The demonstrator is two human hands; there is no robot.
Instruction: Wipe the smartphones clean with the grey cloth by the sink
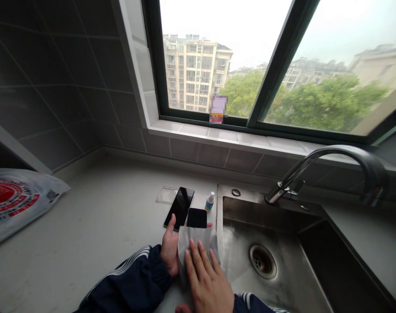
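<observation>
My left hand is closed around a phone with a black screen, its thumb up on the left side and fingertips showing at the right. A grey cloth covers the phone's lower part. Flat on this cloth lies my right hand, fingers stretched out and slightly apart, pressing it against the phone. Just beyond my left thumb, a larger black phone rests on the counter. A clear phone case sits partly behind it. To the right stands a small spray bottle with a white cap.
A steel sink with a drain lies to the right, below a curved chrome faucet. On the far left of the pale counter is a plastic bag with red print. A window sill runs along the back.
</observation>
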